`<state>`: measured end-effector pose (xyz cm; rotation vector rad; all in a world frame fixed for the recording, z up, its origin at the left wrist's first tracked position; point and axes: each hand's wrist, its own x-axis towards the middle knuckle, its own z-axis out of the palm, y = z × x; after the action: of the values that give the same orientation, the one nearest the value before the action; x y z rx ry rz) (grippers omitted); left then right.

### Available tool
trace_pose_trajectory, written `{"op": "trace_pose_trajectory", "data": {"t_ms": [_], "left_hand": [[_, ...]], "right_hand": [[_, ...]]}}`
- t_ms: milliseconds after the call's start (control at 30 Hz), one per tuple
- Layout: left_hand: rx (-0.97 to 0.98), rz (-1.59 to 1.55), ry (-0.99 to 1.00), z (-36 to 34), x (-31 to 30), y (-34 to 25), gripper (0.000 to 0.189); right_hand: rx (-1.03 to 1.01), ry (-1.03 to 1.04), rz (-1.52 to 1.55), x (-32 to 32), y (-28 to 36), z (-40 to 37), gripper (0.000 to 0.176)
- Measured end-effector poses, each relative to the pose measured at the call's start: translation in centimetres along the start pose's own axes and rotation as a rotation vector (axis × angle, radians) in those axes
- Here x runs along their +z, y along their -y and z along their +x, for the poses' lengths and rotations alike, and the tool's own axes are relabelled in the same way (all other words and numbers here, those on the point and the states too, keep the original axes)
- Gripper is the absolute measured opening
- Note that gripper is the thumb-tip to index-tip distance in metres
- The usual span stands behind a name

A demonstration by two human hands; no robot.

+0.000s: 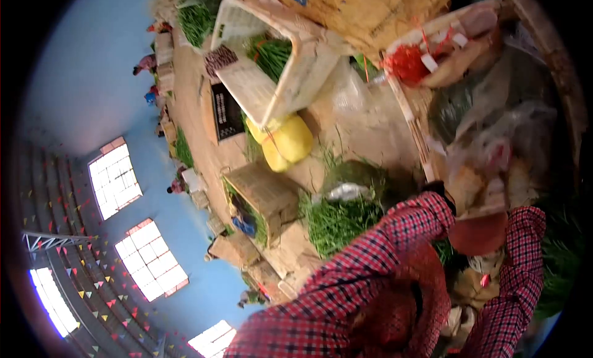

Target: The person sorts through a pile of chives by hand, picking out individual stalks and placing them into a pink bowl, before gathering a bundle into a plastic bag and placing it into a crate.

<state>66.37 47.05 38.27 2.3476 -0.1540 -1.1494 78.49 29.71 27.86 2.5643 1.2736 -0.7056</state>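
Observation:
Both checked sleeves reach up from the bottom toward a crumpled clear plastic bag [506, 136] at the right. My left hand [466, 188], with a dark band at its wrist, is closed on the bag's near part. Beside it my right hand [520, 180] also grips the bag; its fingers are blurred and partly behind the film. Something pinkish shows between the hands, too blurred to name. Just below them is a reddish-brown rounded object [479, 233].
A box edge [417, 126] runs left of the bag, with red netting [404, 63] above. Leafy green bundles [343, 222], a white crate [309, 68], a yellow bag [287, 142] and a cardboard box [262, 188] stand on the floor. People are far off.

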Motion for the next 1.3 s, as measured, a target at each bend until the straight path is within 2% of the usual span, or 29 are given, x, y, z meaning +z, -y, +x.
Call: {"op": "trace_pose_trajectory", "data": {"t_ms": [67, 167, 233, 333, 433, 500, 533, 600, 667, 700, 767, 800, 833, 867, 900, 967, 1000, 1033, 1067, 1133, 1200, 1233, 1267, 1300], "left_hand": [[-0.105, -0.008, 0.107, -0.7, -1.7, 0.0, 0.029], [-0.138, -0.078, -0.094, 1.9, 3.8, -0.5, 0.029], [-0.167, -0.024, -0.196, 1.5, 6.0, -0.7, 0.031], [-0.277, -0.11, -0.351, 1.8, 7.7, 0.6, 0.032], [-0.28, -0.242, -0.19, 2.0, 8.7, -0.9, 0.027], [-0.19, -0.223, -0.039, 2.7, 7.6, 1.4, 0.024], [-0.187, -0.223, -0.025, 2.9, 7.5, 1.5, 0.024], [-0.225, -0.235, -0.061, 2.5, 8.1, 2.1, 0.024], [-0.235, -0.274, -0.075, 2.9, 8.1, 2.2, 0.025], [-0.231, -0.278, -0.074, 3.3, 8.3, 2.1, 0.026], [-0.178, -0.174, -0.133, 4.4, 10.0, 2.9, 0.027], [-0.125, -0.173, -0.135, 3.7, 8.7, 2.5, 0.027], [-0.108, -0.152, -0.003, 4.5, 8.7, 2.7, 0.028], [-0.079, -0.122, 0.017, 2.7, 5.6, 1.6, 0.03], [-0.14, -0.19, 0.029, 2.8, 5.3, 1.7, 0.031], [0.117, -0.054, -0.18, 1.7, 6.2, 3.0, 0.027], [0.004, -0.016, -0.194, 0.9, 5.0, 2.4, 0.026], [-0.096, -0.069, -0.153, 1.1, 5.1, 3.3, 0.027], [-0.114, 0.002, -0.508, 0.3, 7.2, 4.2, 0.024], [0.071, -0.315, -0.948, -2.5, 4.1, 1.3, 0.019], [0.053, -0.254, -1.097, -4.7, 4.2, 0.7, 0.019], [0.041, -0.256, -1.178, -6.2, 4.2, -1.4, 0.02], [-0.063, -0.336, -1.114, -7.6, 5.2, -3.0, 0.02], [-0.121, -0.442, -0.973, -8.8, 6.2, -4.6, 0.021]], "right_hand": [[-0.014, -0.031, 0.004, 0.6, -0.3, 1.2, 0.043], [-0.051, -0.039, 0.008, 1.5, -0.2, 2.3, 0.039], [-0.053, -0.044, 0.004, 1.6, -0.8, 2.1, 0.037], [-0.073, -0.079, -0.021, 1.4, -1.5, 0.8, 0.033], [-0.145, -0.154, -0.068, -0.8, -1.0, -1.0, 0.031], [-0.207, -0.324, -0.114, -2.5, -0.5, -1.4, 0.029], [-0.23, -0.382, -0.118, -2.4, -0.1, -1.5, 0.029], [-0.194, -0.27, 0.058, 4.3, -1.7, -0.9, 0.024], [0.083, 0.356, 0.031, 0.6, -1.7, -0.5, 0.018], [0.117, 0.414, 0.025, 0.4, -1.8, -0.2, 0.018], [0.008, 0.319, 0.001, 0.6, -1.1, 0.4, 0.021], [-0.028, 0.301, -0.009, 0.7, -0.9, 0.5, 0.023], [-0.056, 0.295, -0.006, 0.8, -0.7, 0.5, 0.025], [-0.081, 0.287, 0.001, 1.0, -0.6, 0.6, 0.027], [-0.101, 0.287, 0.014, 1.0, -0.5, 0.4, 0.03], [-0.122, 0.267, 0.04, 0.8, -0.9, -0.6, 0.036], [-0.113, 0.218, 0.055, -0.1, -1.0, -1.3, 0.039], [0.062, 0.131, 0.056, -3.6, -0.2, -2.0, 0.043], [0.058, -0.027, 0.163, -5.2, -0.8, -3.5, 0.04], [0.047, -0.344, 0.38, -7.2, -1.2, -7.2, 0.036], [0.035, -0.409, 0.393, -8.8, 0.4, -11.3, 0.029], [0.004, -0.593, -0.061, -5.5, 0.6, -14.5, 0.026], [0.003, -0.522, 0.032, -5.0, 1.4, -16.9, 0.031], [0.003, -0.368, 0.092, -4.1, 2.9, -20.1, 0.035]]}}
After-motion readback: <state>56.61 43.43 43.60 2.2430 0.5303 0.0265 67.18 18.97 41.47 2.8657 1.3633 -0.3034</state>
